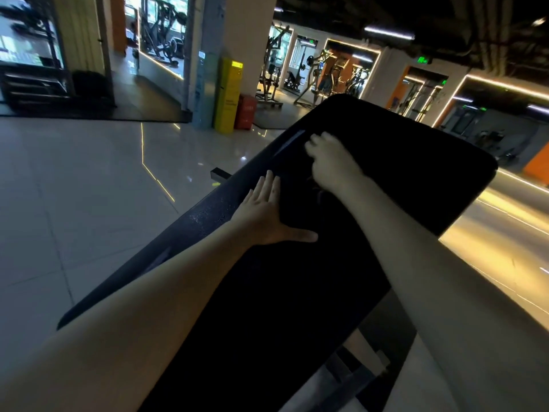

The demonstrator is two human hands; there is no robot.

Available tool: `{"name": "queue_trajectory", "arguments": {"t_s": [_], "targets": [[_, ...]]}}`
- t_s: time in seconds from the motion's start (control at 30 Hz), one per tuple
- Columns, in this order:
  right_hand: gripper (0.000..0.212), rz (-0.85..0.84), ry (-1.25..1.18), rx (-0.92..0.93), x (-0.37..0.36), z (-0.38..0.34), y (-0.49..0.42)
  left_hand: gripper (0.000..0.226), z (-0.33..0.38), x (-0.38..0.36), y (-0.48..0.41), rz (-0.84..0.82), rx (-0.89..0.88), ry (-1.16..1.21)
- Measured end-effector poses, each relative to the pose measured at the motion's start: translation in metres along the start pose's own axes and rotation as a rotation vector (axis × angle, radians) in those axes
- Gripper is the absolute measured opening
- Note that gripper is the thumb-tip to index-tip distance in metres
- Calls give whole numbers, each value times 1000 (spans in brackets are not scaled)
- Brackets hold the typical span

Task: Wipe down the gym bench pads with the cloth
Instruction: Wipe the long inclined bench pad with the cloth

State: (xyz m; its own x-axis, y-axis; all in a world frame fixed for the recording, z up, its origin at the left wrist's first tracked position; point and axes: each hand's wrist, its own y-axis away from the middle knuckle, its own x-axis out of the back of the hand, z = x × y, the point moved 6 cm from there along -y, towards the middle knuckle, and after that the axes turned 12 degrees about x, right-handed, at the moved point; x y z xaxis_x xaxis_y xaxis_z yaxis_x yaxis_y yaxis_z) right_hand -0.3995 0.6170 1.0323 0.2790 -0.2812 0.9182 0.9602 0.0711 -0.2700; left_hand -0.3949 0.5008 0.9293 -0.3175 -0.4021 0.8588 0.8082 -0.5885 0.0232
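The left hand (267,215) lies flat by the left edge of the black bench pad (401,173), fingers straight and together, thumb out. Farther up, the right hand (332,162) is blurred, fingers curled; whether they pinch the cloth cannot be told

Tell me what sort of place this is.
A gym, almost certainly: weight machines stand in the lit bays at the back, more training frames show behind the glass on the left, and a black padded bench fills the foreground.
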Motion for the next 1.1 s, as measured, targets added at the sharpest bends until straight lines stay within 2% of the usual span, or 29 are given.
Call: {"name": "queue_trajectory", "arguments": {"t_s": [0.13,0.27,0.4,0.53,0.67,0.83,1.1], "targets": [[58,-73,-80,133,-22,-38,20,154,-6,-5,6,38,48,26],[59,-117,-163,244,-10,-13,55,148,-11,-6,11,49,57,12],[56,-51,-126,66,21,53,54,140,-15,-4,4,63,42,-14],[51,5,-60,-63,24,78,17,114,-10,-9,-5,196,77,21],[50,-16,-49,-48,14,67,-36,112,-12,-19,-9,321,112,58],[49,-27,-37,16,5,49,-81,107,-16,-20,-12,351,111,108],[55,-111,-83,83,-2,30,-43,105,-16,-17,-9,342,125,103]]}}
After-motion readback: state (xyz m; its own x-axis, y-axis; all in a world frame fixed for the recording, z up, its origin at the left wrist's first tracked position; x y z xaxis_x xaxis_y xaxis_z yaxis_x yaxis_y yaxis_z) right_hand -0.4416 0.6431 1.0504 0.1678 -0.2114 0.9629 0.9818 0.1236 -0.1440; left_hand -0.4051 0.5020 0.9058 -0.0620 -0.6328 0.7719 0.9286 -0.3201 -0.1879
